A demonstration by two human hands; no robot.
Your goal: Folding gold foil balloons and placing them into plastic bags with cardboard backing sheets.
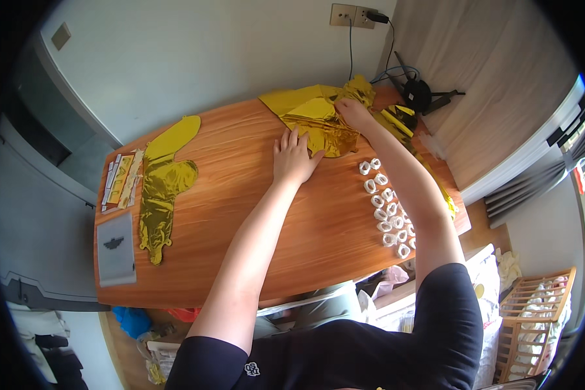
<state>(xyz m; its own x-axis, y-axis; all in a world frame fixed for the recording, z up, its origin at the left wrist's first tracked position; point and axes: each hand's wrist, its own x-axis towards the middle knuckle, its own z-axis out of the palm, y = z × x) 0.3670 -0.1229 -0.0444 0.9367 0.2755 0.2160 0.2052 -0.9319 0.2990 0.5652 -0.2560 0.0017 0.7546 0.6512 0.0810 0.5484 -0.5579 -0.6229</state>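
Note:
A flat, uninflated gold foil balloon lies crumpled at the far side of the wooden table. My right hand is closed on its upper part, the fingertips partly hidden. My left hand rests with fingers spread, its tips at the foil's near edge and its palm over the wood. More gold foil lies to the right, partly behind my right forearm. Another flat gold foil balloon is stretched out on the table's left side.
Several small white coils sit in rows beside my right forearm. Packets and a translucent bag line the left edge of the table. A black router with cables occupies the far right corner, by the wall.

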